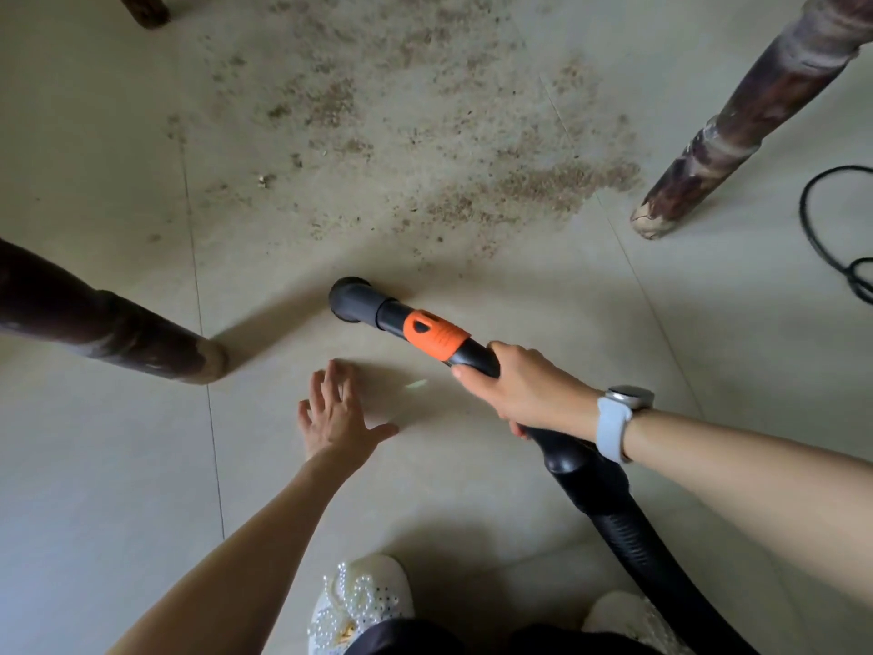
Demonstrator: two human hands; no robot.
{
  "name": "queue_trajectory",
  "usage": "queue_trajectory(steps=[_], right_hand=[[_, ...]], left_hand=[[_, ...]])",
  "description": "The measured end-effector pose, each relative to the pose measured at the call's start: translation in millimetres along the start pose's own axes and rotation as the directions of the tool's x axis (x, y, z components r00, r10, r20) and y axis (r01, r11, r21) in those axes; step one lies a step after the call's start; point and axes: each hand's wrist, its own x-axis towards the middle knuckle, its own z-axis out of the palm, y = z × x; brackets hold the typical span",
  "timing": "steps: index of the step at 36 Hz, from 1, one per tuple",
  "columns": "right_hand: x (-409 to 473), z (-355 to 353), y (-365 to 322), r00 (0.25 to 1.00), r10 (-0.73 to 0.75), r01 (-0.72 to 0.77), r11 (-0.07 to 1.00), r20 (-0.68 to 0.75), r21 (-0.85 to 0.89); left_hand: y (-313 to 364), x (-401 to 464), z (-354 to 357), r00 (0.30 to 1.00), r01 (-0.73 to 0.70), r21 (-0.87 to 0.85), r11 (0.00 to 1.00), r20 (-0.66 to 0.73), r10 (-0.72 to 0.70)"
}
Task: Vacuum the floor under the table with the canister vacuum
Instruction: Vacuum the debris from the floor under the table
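My right hand [524, 390] grips the black handle of the vacuum hose [628, 527] just behind its orange collar [434, 340]. The round black nozzle [350, 302] sits on the pale tiled floor at mid-frame, pointing left and away from me. Brown sawdust-like dirt [425, 134] is scattered over the tiles beyond the nozzle, between the table legs. My left hand [338, 413] has its fingers spread flat, low over the floor, left of the hose; I cannot tell whether it touches the tiles. It holds nothing.
Dark wooden table legs stand at the left [108, 330], the right [737, 130] and the far left top [146, 9]. A black power cord [817, 234] loops on the floor at the right edge. My white beaded shoes [361, 602] are at the bottom.
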Motion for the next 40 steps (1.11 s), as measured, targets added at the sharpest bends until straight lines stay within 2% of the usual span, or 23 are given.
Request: queue_trajectory(steps=[7, 13, 21, 26, 29, 36, 40], right_hand=[[-16.0, 1.4, 13.2, 0.998, 0.054, -0.054, 0.998, -0.020, 0.017], [-16.8, -17.2, 17.6, 0.975, 0.137, -0.119, 0.986, -0.174, 0.114], [-32.4, -23.2, 35.6, 0.951, 0.188, -0.162, 0.979, -0.244, 0.126], [-40.2, -33.8, 51.1, 0.905, 0.248, -0.216, 0.968, -0.346, 0.129], [-44.1, -40.1, 58.9, 0.896, 0.263, -0.224, 0.963, -0.356, 0.149], [-39.9, -55.1, 64.7, 0.884, 0.276, -0.124, 0.917, -0.378, 0.380], [-31.5, -67.0, 65.8, 0.889, 0.353, -0.148, 0.825, -0.293, 0.546]], left_hand=[[0.5, -2.9, -0.1, 0.999, 0.017, -0.016, 1.000, -0.042, -0.018], [9.9, 0.1, -6.2, 1.000, 0.028, 0.012, 1.000, 0.000, -0.028], [45.6, 6.5, -8.2, 0.996, -0.083, 0.043, 0.996, 0.020, 0.082], [58.3, 3.8, -2.5, 0.992, -0.121, 0.112, 0.986, 0.043, 0.117], [58.2, 3.7, -1.4, 0.993, -0.114, 0.126, 0.985, 0.036, 0.110], [58.3, 3.3, -0.7, 0.993, -0.113, 0.114, 0.987, 0.027, 0.111], [58.1, 2.6, -1.4, 0.994, -0.112, 0.100, 0.989, 0.026, 0.110]])
